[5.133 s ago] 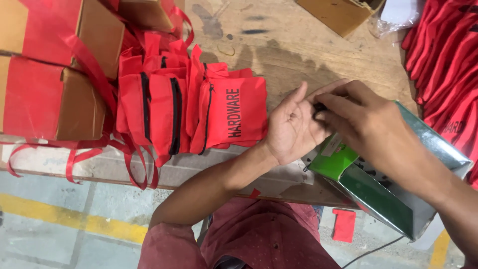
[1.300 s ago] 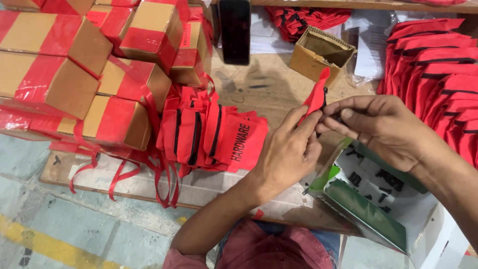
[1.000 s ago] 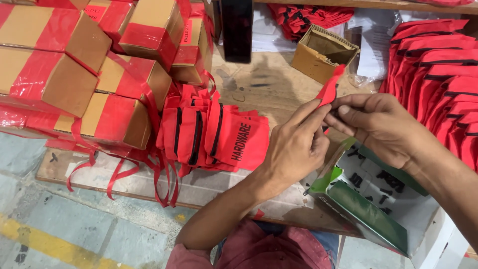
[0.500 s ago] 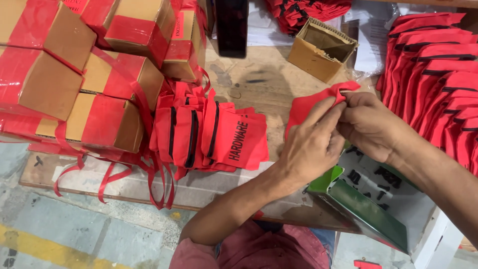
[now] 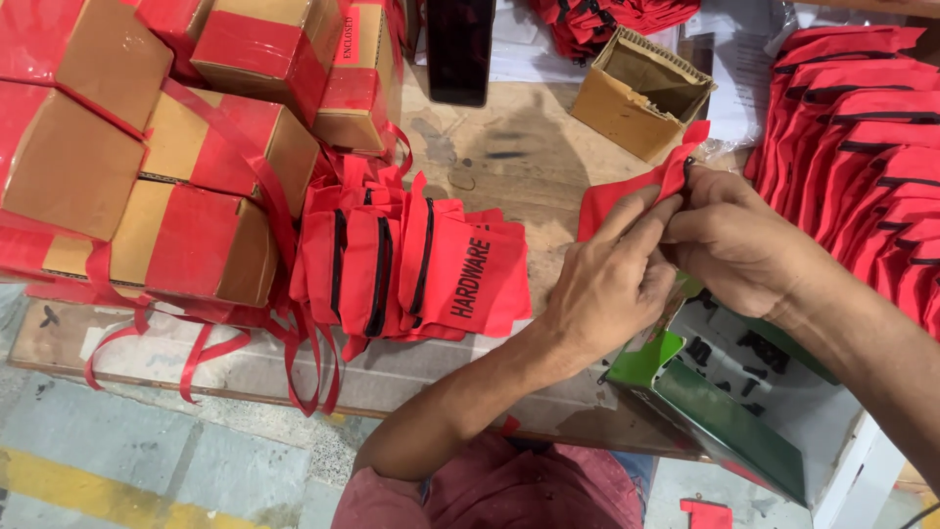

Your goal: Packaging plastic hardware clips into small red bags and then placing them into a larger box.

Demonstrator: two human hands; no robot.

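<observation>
Above desk [image 5: 509, 147] | left hand [image 5: 607, 289], right hand [image 5: 734, 245] both pinching red pouch [image 5: 627, 191] at zipper edge, over green box [image 5: 715, 421] | risk: loose grip lets pouch slip.

On the worn wooden workbench [image 5: 519, 147], the stack of red-taped cardboard boxes [image 5: 147, 147] stands at the left, with the pile of red fabric zip pouches [image 5: 411, 264] just to its right. Both hands [image 5: 607, 289] [image 5: 734, 245] meet over the bench right of that pile, pinching one red fabric pouch [image 5: 627, 191] between them. Behind them sits a small open cardboard box [image 5: 641, 93], below them a green open carton [image 5: 725, 411] at the near edge, and at the far right a row of red pouches [image 5: 862, 147].
</observation>
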